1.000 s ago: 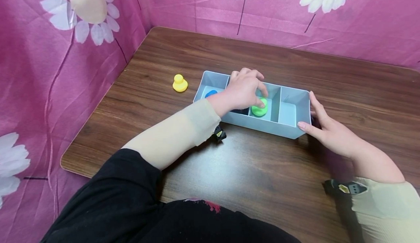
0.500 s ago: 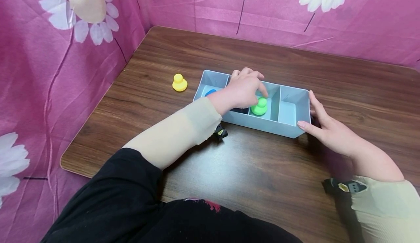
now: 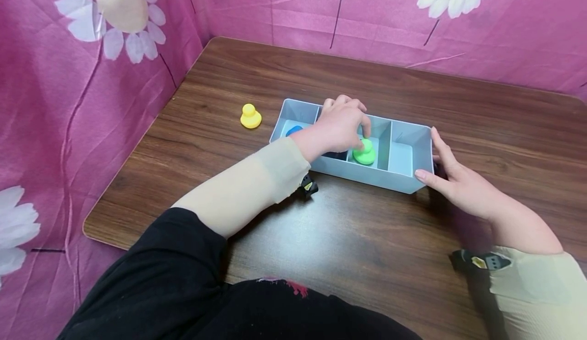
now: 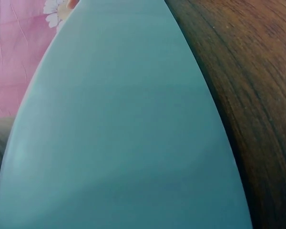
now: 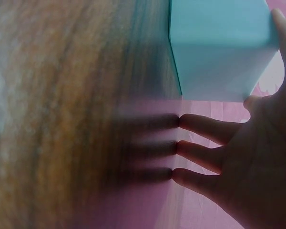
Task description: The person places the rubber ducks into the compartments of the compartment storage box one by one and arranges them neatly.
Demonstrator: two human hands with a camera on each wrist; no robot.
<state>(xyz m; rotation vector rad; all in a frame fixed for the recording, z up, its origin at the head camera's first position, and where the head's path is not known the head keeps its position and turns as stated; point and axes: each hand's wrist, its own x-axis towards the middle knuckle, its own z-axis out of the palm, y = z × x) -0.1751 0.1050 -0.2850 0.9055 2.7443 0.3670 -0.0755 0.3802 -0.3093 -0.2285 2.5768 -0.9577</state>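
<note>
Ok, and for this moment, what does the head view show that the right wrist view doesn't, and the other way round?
Only the head view: the left hand with its thumb at the green toy, the yellow toy, part of a blue object, and the inside of the tray.

Only the right wrist view: three fingertips of the right hand at the table, dark streaks beside them.

Both: the right hand, the tray, the table and the pink cloth.

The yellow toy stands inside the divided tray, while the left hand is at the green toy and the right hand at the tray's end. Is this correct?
Not quite: the yellow toy stands on the table, outside the divided tray, as the head view shows. The left hand is at the green toy and the right hand at the tray's end.
</note>
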